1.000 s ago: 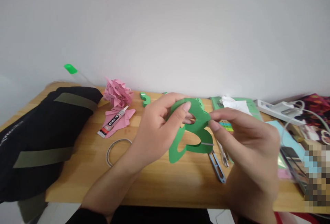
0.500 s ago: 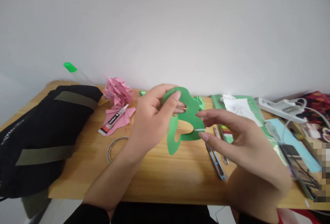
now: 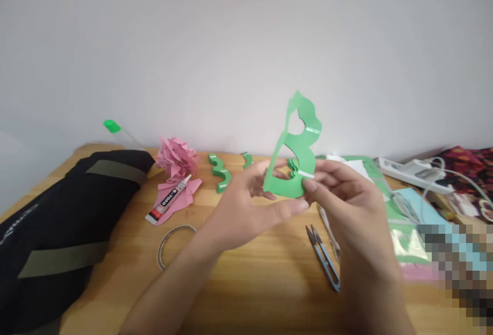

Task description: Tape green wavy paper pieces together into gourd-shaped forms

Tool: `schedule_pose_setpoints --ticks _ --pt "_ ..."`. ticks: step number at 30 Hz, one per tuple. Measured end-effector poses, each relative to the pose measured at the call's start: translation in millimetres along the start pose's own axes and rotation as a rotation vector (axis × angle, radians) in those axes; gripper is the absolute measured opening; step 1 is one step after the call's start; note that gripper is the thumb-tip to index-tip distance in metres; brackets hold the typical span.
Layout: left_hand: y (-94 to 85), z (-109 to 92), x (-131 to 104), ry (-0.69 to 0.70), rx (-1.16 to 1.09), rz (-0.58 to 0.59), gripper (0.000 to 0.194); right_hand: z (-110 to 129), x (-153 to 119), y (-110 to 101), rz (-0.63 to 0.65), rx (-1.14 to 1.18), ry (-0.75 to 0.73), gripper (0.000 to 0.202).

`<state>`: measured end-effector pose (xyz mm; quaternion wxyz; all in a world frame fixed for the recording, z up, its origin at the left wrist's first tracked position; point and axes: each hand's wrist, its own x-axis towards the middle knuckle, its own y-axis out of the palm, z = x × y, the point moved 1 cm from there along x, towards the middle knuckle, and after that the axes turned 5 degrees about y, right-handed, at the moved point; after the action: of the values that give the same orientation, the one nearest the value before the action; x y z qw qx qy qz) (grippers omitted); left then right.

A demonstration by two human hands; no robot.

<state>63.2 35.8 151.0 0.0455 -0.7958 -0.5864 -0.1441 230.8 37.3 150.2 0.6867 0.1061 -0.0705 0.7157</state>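
A wavy green cut-out paper piece [image 3: 308, 157] stands upright between my hands, with a thin white strip near its lower right edge. My right hand [image 3: 350, 201] is closed on its lower right part, the thumb in front and the fingers behind. Around the bottom left corner is my left hand [image 3: 246, 206]; its fingers lie behind the paper, partly hidden. The left thumb stretches apart from them below the lower edge. More wavy green pieces [image 3: 221, 174] lie on the wooden table [image 3: 246, 283] at the back.
A crumpled pink paper flower [image 3: 177, 156] and a glue tube [image 3: 169, 199] on pink paper lie left. Near them are a ring-shaped roll [image 3: 159, 247] and a black bag [image 3: 73, 211]. Thread snips [image 3: 323, 260] lie front right; a power strip [image 3: 414, 174] stands behind.
The green paper has been raised and turned upright. My right hand has taken hold of its lower right part; my left hand has moved from its top to its lower corner.
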Motion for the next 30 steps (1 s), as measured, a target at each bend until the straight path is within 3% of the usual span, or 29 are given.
schedule_pose_setpoints --ticks 2,6,13,20,26,30 --pt "7.0 3.0 0.5 0.036 0.01 -0.072 0.014 2.3 -3.9 4.4 -0.003 0.012 -0.002 0.025" --pt "11.8 13.1 -0.6 0.021 -0.055 -0.206 0.02 6.7 -13.1 9.5 -0.057 -0.087 -0.032 0.039" --pt "8.1 12.1 -3.7 0.021 -0.078 -0.172 0.016 9.7 -18.7 8.5 -0.065 -0.519 -0.358 0.026" --pt "6.3 8.2 -4.4 0.11 -0.011 -0.174 0.004 10.2 -18.6 8.9 -0.085 -0.606 -0.461 0.029" --pt "6.1 1.5 -4.8 0.136 0.088 -0.181 0.004 11.4 -16.6 6.6 -0.112 -0.745 -0.591 0.028" --pt "6.1 1.1 -5.2 0.141 0.108 -0.189 0.006 12.4 -14.5 5.2 -0.09 -0.755 -0.601 0.026"
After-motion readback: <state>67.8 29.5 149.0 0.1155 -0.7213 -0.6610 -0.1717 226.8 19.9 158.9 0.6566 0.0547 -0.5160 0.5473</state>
